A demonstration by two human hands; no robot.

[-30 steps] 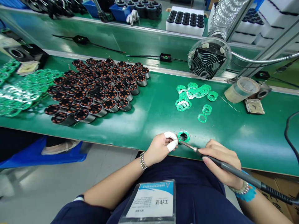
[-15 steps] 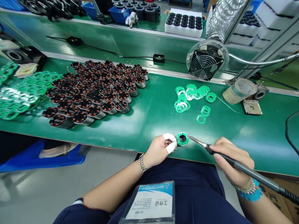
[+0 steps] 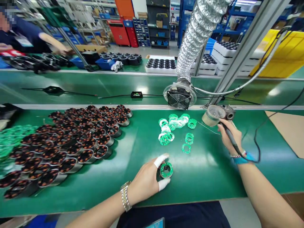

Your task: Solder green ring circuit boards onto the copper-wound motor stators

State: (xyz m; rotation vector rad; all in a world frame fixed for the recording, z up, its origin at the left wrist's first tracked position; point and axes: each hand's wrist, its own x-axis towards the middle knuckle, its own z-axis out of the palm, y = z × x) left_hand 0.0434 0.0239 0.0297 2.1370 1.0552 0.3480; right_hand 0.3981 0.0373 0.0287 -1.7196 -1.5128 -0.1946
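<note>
L hand [image 3: 145, 181] round stator [image 3: 166, 171], poss. touching; R hand [image 3: 227, 143] w/ iron [image 3: 231, 138].

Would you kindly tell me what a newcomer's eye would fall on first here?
Probably the crowd of metal cylinders with coppery tops on the left of the bench, then the silvery ribbed duct above the fan at the back. In front, the left hand curls round a green-topped part; farther right, the right hand holds a dark tool.

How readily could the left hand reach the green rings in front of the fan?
Yes, probably: only tabletop separates the left hand from the green rings, though its fingers flank a green-topped part.
</note>
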